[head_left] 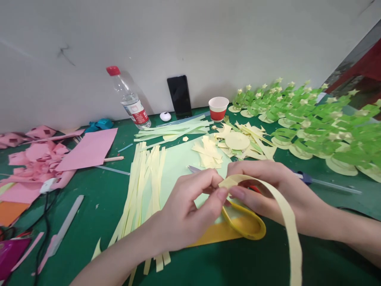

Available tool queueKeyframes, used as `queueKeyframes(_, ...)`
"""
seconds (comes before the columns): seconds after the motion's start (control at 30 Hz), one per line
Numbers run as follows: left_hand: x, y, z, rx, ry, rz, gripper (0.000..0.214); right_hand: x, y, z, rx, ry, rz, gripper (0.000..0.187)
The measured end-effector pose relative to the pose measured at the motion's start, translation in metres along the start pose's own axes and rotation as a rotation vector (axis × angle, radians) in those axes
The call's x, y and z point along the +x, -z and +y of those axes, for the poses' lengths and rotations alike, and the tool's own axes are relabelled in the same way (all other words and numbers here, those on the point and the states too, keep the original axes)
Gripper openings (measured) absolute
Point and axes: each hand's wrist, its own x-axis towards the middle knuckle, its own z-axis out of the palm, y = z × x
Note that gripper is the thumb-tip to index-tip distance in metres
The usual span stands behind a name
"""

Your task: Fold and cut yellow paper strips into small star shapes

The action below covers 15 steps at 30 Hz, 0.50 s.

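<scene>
My left hand (193, 206) pinches the end of a pale yellow paper strip (287, 210) between thumb and fingers. Beside it, my right hand (262, 186) also has its fingertips closed on the strip near that end. The rest of the strip arches over my right hand and hangs toward the front edge. Under both hands lie scissors (258, 232) with yellow handles; a blade tip shows past my left hand. Pale green sheets (175, 171) and a yellow-orange sheet (218, 233) are beneath. Many cut yellow strips (138, 178) lie left of my hands.
Yellow scraps (238, 141) lie beyond my hands. Several green paper trees with stars (315, 115) stand at right. A paper cup (218, 109), phone (179, 97) and water bottle (131, 101) line the wall. Pink paper (89, 149) and a black cable (46, 222) are at left.
</scene>
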Motion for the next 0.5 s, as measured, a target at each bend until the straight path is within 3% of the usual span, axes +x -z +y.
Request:
queueKeyframes(0.27,-0.0002,-0.0034,-0.0036,-0.004,-0.026,0.034,0.031,0.0024,0.0025,-0.0032,0.042,-0.16,-0.094,0.025)
queueKeyframes(0.4,0.0006,-0.0037,-0.0063,-0.034,-0.136,0.157,0.009,0.0009,0.0025,-0.0028,0.091,-0.22,-0.075,0.03)
queueKeyframes(0.5,0.0021,-0.0003,-0.0083,0.08,-0.305,0.247,0.025,0.0004,0.0035,-0.002,0.204,-0.243,-0.04,0.029)
